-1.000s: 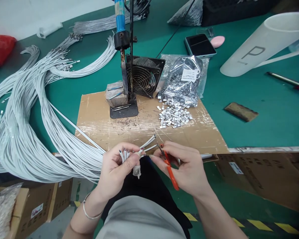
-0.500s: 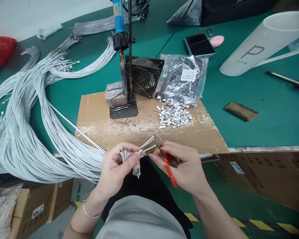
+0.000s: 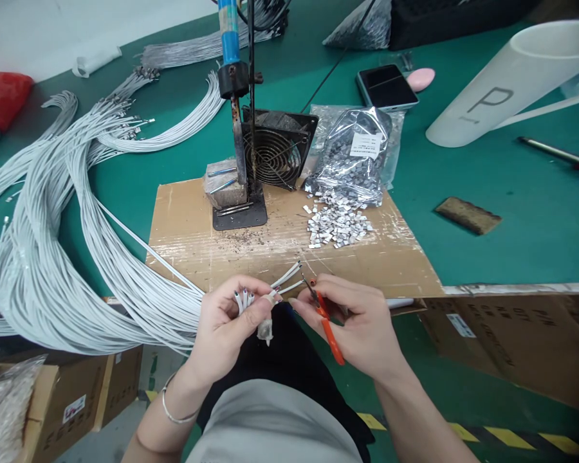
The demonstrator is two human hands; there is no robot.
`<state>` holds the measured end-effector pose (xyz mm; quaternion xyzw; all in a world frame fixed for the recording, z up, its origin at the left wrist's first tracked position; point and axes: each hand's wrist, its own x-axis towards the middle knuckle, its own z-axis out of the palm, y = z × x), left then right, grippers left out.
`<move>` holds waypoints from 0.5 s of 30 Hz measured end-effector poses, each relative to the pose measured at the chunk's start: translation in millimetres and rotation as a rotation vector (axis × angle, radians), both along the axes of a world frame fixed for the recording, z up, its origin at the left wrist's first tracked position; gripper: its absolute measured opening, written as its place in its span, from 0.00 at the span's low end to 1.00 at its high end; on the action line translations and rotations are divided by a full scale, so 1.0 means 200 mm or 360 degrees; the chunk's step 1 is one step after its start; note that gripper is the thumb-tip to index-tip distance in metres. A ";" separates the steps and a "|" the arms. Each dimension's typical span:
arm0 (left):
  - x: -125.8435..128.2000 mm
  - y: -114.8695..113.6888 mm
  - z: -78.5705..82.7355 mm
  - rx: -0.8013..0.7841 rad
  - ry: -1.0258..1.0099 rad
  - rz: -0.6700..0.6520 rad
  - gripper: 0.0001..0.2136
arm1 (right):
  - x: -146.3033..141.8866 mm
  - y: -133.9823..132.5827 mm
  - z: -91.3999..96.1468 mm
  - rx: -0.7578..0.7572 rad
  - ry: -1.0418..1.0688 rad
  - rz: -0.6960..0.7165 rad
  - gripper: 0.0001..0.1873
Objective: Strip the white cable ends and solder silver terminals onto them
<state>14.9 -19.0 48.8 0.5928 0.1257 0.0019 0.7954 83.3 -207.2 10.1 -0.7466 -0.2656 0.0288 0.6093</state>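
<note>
My left hand (image 3: pixel 234 315) is closed around several white cables (image 3: pixel 285 276), whose dark-tipped ends stick out above the thumb and to the right. A pale, wrapped fingertip or scrap (image 3: pixel 265 328) shows just below that thumb; I cannot tell which. In my right hand (image 3: pixel 359 318) is a pair of small scissors or snips with orange handles (image 3: pixel 329 331), their metal tip close to the end of one cable. The rest of the bundle (image 3: pixel 139 308) runs from my left hand off to the left.
A cardboard sheet (image 3: pixel 193 238) lies on the green table (image 3: pixel 468 257). On it stand a soldering iron (image 3: pixel 230 38) in its holder, a fan (image 3: pixel 277 151) and a pile of small white pieces (image 3: pixel 340 222) beside a clear bag (image 3: pixel 354 154). At right are a white tube (image 3: pixel 506 90) and a phone (image 3: pixel 386 87).
Both hands stay nearly in place. The cable ends above my left thumb have shifted very slightly to the right; the view has barely moved.
</note>
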 end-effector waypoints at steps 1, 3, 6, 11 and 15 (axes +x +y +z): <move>0.00 0.00 0.00 -0.0002 0.0002 -0.0004 0.10 | 0.00 0.00 0.00 0.0002 -0.0004 -0.0003 0.13; 0.00 0.00 0.00 -0.0003 0.0005 -0.0003 0.09 | 0.00 0.00 0.00 0.0001 -0.0019 -0.0012 0.13; 0.00 0.00 0.00 -0.0005 0.0004 0.0001 0.09 | 0.00 0.00 0.01 0.0003 -0.0035 -0.0018 0.13; 0.00 0.00 0.00 0.0008 -0.0006 0.0000 0.08 | 0.00 0.00 0.03 -0.0006 -0.0061 -0.0068 0.14; 0.00 0.00 -0.01 0.0032 0.0012 0.0019 0.08 | 0.00 0.00 0.04 -0.0035 -0.0086 -0.0102 0.15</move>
